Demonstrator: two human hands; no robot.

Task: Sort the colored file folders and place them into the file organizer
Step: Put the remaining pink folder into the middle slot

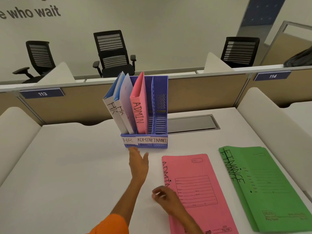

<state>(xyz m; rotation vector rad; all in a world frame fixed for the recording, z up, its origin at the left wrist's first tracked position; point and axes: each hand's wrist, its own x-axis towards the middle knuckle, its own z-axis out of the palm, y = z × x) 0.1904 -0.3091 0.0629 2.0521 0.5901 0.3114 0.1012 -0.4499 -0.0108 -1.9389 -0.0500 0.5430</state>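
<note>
file organizer holds two hr folders and one admin folder. in front of it lie a pink folder and green folders. left hand just before it, grip spread, empty. right hand at the pink folder's edge, grip blurred: cannot tell. risk: the outstretched left hand could tip the organizer.

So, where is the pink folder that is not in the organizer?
The pink folder lies flat on the desk, lower right of the head view, between the right hand and the green folders.
</note>
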